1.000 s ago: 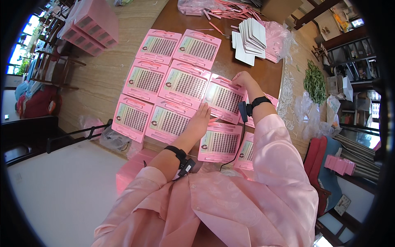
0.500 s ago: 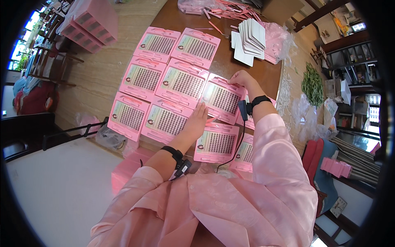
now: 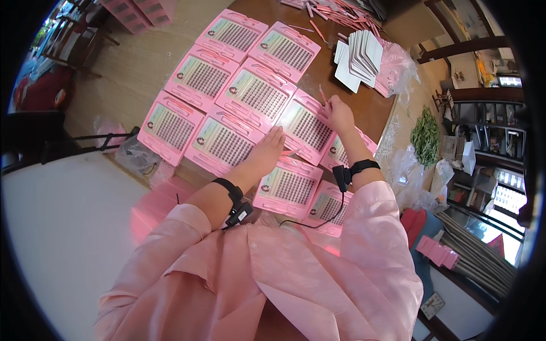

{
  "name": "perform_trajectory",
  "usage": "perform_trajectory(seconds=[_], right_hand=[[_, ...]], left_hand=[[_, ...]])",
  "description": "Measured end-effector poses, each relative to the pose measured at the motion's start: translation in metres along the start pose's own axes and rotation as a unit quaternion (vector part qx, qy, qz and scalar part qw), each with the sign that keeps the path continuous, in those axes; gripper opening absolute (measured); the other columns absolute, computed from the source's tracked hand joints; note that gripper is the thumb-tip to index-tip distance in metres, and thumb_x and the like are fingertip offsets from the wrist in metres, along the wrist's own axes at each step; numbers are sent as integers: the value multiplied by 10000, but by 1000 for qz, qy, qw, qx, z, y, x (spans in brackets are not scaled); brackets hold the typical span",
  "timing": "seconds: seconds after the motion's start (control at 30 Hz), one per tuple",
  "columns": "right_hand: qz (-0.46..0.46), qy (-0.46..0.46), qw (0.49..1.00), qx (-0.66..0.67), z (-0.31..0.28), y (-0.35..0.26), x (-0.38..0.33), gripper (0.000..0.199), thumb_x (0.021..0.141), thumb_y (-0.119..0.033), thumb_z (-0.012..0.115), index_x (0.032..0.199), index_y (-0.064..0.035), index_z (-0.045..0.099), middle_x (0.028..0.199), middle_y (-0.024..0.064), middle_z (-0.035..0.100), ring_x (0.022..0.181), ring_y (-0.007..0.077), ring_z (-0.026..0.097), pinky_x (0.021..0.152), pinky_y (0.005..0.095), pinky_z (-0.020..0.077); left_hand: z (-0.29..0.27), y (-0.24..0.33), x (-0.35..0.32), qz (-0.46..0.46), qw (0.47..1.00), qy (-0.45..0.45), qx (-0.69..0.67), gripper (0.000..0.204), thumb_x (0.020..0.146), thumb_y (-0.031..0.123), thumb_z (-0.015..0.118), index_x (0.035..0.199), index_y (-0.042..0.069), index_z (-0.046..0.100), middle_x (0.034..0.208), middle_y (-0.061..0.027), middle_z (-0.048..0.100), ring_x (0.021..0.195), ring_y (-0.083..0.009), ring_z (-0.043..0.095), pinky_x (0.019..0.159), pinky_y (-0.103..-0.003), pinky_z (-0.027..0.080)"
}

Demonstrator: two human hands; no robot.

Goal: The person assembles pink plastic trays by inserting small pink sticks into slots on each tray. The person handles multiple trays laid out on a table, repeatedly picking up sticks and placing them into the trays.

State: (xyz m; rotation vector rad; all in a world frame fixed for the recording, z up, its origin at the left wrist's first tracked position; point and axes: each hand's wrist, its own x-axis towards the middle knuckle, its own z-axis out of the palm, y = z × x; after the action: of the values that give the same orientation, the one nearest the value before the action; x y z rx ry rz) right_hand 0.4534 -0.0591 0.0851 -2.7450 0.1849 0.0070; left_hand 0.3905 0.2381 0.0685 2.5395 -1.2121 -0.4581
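Flat pink trays of false-lash clusters lie in rows across the brown table. My right hand is closed in a pinch at the upper right edge of one lash tray. A slim pink tool that looks like tweezers sticks up from its fingertips; the lower part is hidden by the fingers. My left hand lies with fingers stretched out, its fingertips at the lower left edge of that same tray. Beside the left fingers, another pair of pink tweezers rests at the top of the nearer lash tray.
A stack of white cards stands at the far right of the table, next to a clear plastic bag of pink pieces. Behind lies a heap of loose pink tools. A cardboard box is at the back.
My right hand has drawn the pink tool up from the tray's upper edge, and its tip now stands clear. My left hand stays by the tray. The whole view has shifted.
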Motion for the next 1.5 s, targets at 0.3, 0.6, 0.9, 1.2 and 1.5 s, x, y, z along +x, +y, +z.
perform_trajectory(seconds=[0.3, 0.6, 0.9, 1.2, 1.5], right_hand=[[172, -122, 918, 335, -5, 28, 29, 169, 845, -45, 741, 1002, 16, 725, 829, 36, 707, 711, 107, 639, 635, 256, 505], [224, -97, 907, 342, 19, 17, 30, 116, 797, -94, 784, 862, 0, 761, 768, 71, 726, 659, 127, 665, 613, 265, 529], [230, -110, 938, 235, 23, 21, 39, 120, 766, -120, 821, 796, -22, 759, 694, 68, 717, 601, 127, 651, 561, 277, 516], [302, -213, 845, 385, 28, 45, 53, 158, 786, -56, 819, 894, 15, 729, 775, 83, 715, 624, 139, 637, 550, 266, 494], [180, -189, 933, 247, 30, 51, 53, 339, 766, -33, 828, 1035, -10, 622, 818, 41, 642, 696, 118, 606, 585, 259, 481]], left_hand=[[1, 0, 0, -1, 1000, 14, 1, 621, 855, -4, 484, 1449, -117, 347, 1554, -286, 290, 1476, -402, 255, 1208, -412, 267], [1, 0, -1, -6, 1000, 13, -8, 629, 847, -22, 484, 1454, -112, 346, 1558, -283, 285, 1481, -395, 247, 1212, -408, 259], [1, 1, -1, -10, 1000, -3, -3, 638, 846, -20, 479, 1461, -111, 337, 1575, -278, 256, 1494, -389, 218, 1216, -406, 246], [3, 0, -1, -7, 1000, 18, -25, 645, 829, -36, 499, 1448, -122, 342, 1558, -284, 277, 1481, -407, 237, 1204, -433, 267], [6, -2, -2, -6, 999, 33, -24, 641, 850, -8, 495, 1462, -107, 332, 1568, -263, 276, 1491, -384, 228, 1211, -427, 253]])
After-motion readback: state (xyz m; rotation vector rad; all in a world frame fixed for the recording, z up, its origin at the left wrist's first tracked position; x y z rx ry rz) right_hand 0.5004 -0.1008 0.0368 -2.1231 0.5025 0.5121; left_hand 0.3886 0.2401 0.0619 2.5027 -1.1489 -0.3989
